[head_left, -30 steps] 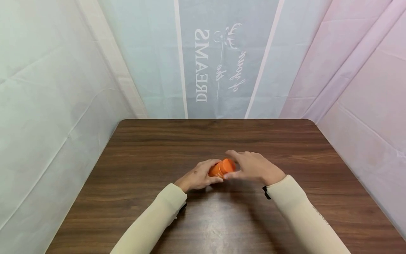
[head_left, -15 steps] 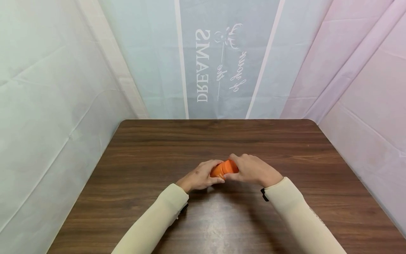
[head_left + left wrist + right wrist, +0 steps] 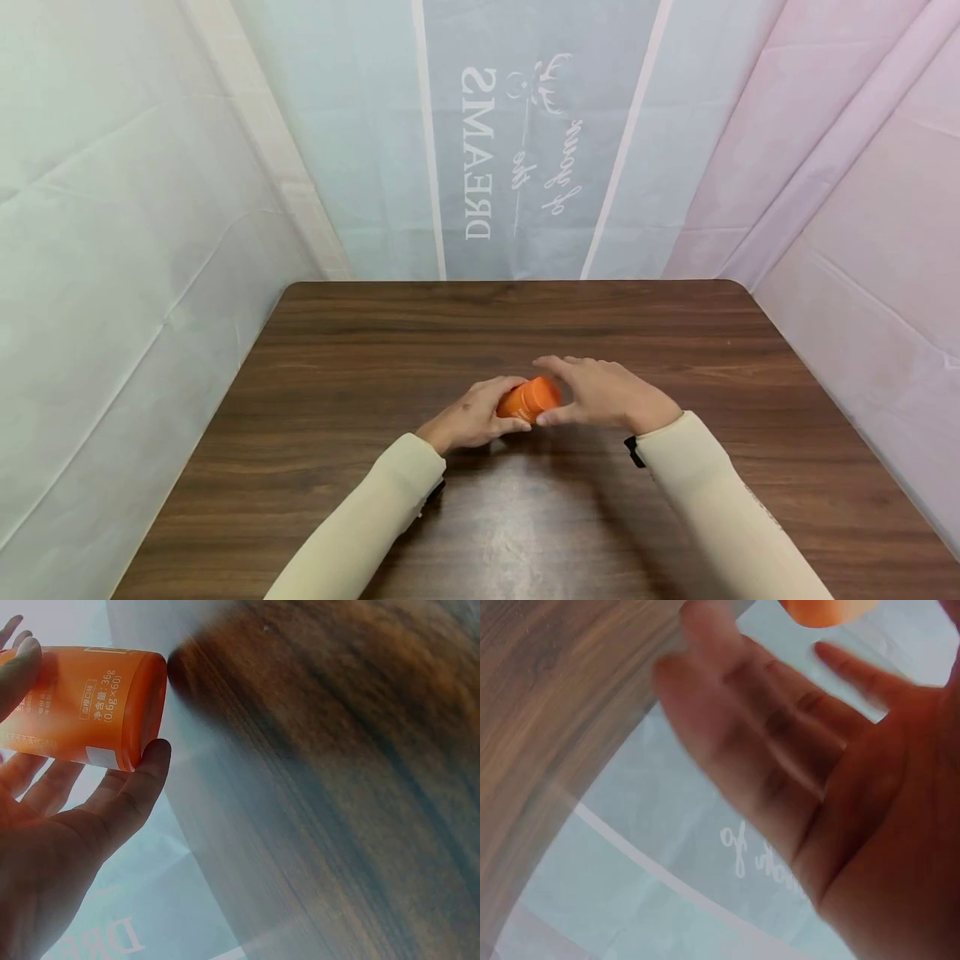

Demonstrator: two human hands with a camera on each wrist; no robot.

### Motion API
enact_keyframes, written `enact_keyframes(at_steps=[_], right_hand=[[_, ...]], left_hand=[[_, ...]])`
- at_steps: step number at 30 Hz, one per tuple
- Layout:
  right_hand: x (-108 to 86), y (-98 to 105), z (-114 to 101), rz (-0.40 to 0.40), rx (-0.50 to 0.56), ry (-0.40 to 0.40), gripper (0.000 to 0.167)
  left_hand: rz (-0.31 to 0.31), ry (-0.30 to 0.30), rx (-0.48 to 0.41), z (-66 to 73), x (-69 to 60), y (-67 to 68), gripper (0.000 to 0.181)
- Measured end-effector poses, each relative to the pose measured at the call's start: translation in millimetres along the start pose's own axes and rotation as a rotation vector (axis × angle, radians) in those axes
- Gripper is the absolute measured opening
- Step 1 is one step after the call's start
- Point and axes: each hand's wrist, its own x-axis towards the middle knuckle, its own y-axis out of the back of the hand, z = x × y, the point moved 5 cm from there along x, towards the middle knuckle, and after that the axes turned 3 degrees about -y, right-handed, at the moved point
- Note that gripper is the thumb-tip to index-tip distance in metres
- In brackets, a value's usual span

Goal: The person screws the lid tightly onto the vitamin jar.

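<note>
Wood-grain table (image 3: 480,325), printed cloth backdrop (image 3: 367,142); orange bottle (image 3: 516,405) held tilted over mid-table.
The cap (image 3: 544,393) is seated on the neck end and faced rightward; the body is gripped by the left hand (image 3: 471,417). The right hand (image 3: 609,395) is spread around the cap, contact not discernible. Step in hand judged to be cap turning, body steadied; for the next move, fingers closed on the cap and a twist would be called for.

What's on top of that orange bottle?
An orange cap sits on the orange bottle; the bottle's mouth and contents cannot be seen, being covered by the cap and walls.
</note>
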Motion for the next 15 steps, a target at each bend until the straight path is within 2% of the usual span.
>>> enact_keyframes(at_steps=[3, 7, 9, 12, 15], right_hand=[[-1.5, 1.7, -5.8, -0.01, 0.002, 0.094, 0.073], [-1.1, 1.4, -9.8, 0.018, -0.01, 0.148, 0.06], [0.0, -0.1, -9.1, 0.023, 0.0, 0.133, 0.052], [2.8, -3.3, -6.2, 0.023, 0.01, 0.067, 0.042], [5.4, -7.1, -3.6, 0.03, 0.003, -0.007, 0.044]], left_hand=[[0.004, -0.003, 0.001, -0.5, -1.0, 1.6, 0.056], [0.001, -0.009, -0.002, 0.3, -0.7, 2.3, 0.056], [0.0, -0.008, 0.0, 0.7, 0.0, 2.0, 0.056], [-0.002, -0.001, -0.001, 1.1, 0.7, 1.8, 0.056], [-0.007, 0.003, 0.0, 1.5, 1.2, 1.7, 0.055]])
